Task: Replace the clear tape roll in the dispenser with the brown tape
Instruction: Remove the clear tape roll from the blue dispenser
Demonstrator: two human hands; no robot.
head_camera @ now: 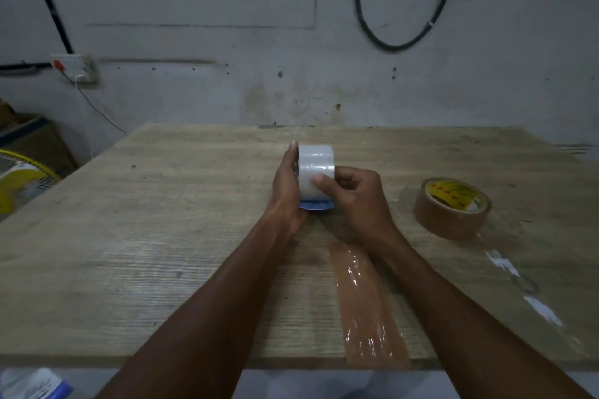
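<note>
A clear tape roll [316,165] stands on edge in a blue dispenser [316,205], of which only the lower edge shows. My left hand [285,191] clasps the left side of the roll and dispenser. My right hand [351,194] presses its thumb on the roll's front face, fingers curled behind the right side. The brown tape roll [452,207] with a yellow and red core lies flat on the wooden table [162,236], to the right of my hands and untouched.
A strip of brown tape [366,308] is stuck to the table between my forearms, reaching the near edge. Clear tape scraps [518,282] lie at the right. A yellow fan [22,178] stands off the table's left side. The wall is close behind.
</note>
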